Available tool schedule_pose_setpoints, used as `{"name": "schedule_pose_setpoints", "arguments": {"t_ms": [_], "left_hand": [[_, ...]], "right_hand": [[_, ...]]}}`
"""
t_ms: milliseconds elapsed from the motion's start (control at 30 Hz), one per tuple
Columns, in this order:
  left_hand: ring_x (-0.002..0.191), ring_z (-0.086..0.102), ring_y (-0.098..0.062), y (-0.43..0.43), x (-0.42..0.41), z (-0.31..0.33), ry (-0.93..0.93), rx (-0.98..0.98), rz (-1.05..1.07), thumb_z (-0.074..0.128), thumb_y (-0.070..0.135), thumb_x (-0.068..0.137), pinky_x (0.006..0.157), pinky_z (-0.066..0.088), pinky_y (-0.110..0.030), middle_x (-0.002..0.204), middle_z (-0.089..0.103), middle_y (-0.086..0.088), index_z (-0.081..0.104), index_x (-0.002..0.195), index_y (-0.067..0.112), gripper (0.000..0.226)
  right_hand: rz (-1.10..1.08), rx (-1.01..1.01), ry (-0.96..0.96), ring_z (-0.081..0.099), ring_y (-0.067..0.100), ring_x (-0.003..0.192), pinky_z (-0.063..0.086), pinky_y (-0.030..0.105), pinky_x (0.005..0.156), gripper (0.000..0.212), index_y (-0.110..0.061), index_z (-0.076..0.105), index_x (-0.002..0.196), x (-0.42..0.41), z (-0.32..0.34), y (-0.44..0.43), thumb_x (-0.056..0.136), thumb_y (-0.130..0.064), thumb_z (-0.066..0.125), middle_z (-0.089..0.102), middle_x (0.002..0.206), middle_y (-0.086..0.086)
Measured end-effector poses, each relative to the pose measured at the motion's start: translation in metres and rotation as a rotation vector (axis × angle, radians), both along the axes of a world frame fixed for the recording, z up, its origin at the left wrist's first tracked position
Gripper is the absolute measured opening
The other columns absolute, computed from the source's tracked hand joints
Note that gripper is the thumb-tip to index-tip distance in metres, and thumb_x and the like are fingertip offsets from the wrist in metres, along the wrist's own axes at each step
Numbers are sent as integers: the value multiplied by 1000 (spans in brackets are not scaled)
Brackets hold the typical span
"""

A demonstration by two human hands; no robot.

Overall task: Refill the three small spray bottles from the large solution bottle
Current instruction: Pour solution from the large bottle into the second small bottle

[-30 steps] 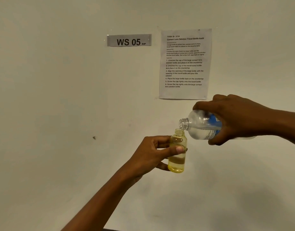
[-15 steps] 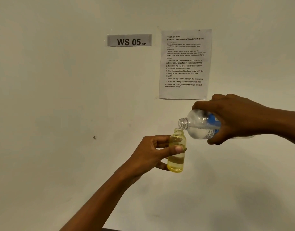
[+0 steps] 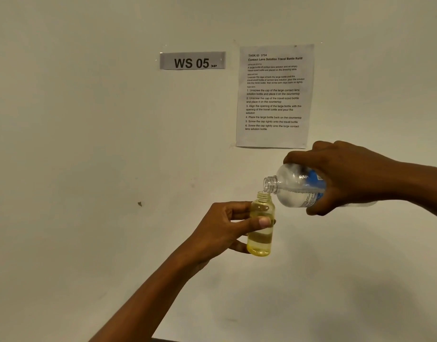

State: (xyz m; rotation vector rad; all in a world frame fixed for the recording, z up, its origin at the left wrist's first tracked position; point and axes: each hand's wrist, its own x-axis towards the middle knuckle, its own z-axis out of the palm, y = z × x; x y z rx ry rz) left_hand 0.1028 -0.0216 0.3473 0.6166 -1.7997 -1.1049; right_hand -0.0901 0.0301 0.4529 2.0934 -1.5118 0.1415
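A person is tipping a large bottle (image 3: pixel 294 188) over a small bottle (image 3: pixel 260 240).
The left hand (image 3: pixel 222 228) is gripping the small bottle upright, thumb across its yellowish front. The right hand (image 3: pixel 348 176) is grasping the large bottle, clear with a blue label, just up and right of the small bottle, nearly on its side, its open neck sitting over the small bottle's open mouth. A printed sheet (image 3: pixel 274 95) is hanging above the small bottle, a "WS 05" sign (image 3: pixel 192 60) up and left of it.
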Motion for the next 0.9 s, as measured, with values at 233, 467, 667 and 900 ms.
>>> {"name": "schedule_pose_setpoints", "arguments": {"t_ms": [233, 467, 667, 900], "left_hand": [[90, 71, -15, -1, -1, 0, -1, -2, -1, 67, 23, 80, 64, 59, -28, 99, 74, 1, 68, 99, 28, 20], [87, 72, -14, -1, -2, 0, 2, 6, -11, 67, 20, 81, 60, 57, -24, 97, 75, 2, 68, 98, 27, 18], [89, 71, -15, -1, -3, -2, -5, 8, -5, 67, 20, 82, 62, 57, -25, 100, 74, 0, 68, 100, 26, 20], [91, 71, -17, -3, -3, -3, -14, 7, -1, 66, 20, 82, 65, 59, -28, 102, 73, -1, 67, 105, 23, 23]], "right_hand": [[4, 9, -6, 40, 9, 87, 44, 25, 79, 73, -37, 34, 122, -2, 0, 0, 62, -50, 73, 51, 109, -7], [-13, 13, 10, 37, 8, 83, 39, 22, 73, 75, -38, 31, 124, -3, -1, -1, 63, -52, 73, 43, 98, -11], [-2, 18, 2, 37, 8, 83, 40, 23, 75, 74, -38, 33, 123, -4, -2, -2, 62, -52, 73, 46, 99, -11], [-4, 25, -1, 37, 8, 84, 42, 24, 77, 76, -37, 32, 124, -4, -2, -2, 62, -52, 73, 43, 97, -11]]}}
